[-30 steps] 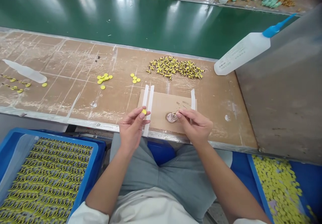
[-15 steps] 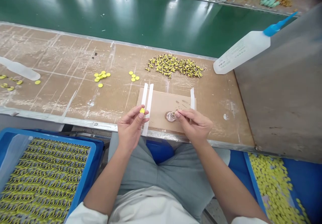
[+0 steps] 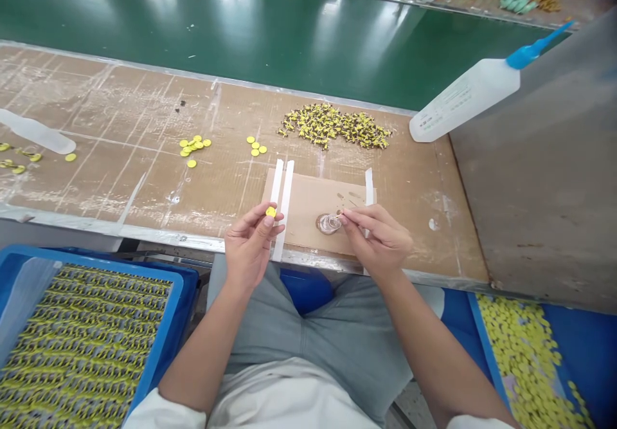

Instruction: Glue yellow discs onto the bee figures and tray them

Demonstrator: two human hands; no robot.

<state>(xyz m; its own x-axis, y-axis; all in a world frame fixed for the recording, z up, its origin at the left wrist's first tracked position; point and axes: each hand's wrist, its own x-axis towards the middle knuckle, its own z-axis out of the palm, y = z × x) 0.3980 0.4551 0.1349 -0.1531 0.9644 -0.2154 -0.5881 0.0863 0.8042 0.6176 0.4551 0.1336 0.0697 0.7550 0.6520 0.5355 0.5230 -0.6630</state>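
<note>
Yellow disc pinched between thumb and fingertips of the left hand, just over the table edge. Right hand is pinching something tiny, too small to tell what, its fingertips right at the rim of a glass dish, which sits on a cardboard sheet between the hands. White strips lie by the left hand. Past the hands are loose discs and a heap of yellow-brown parts; a blue bin sits below the left hand. Risks: a loose pinch could drop the disc or tiny piece; a knuckle bump could tip the dish and spill whatever it holds.
</note>
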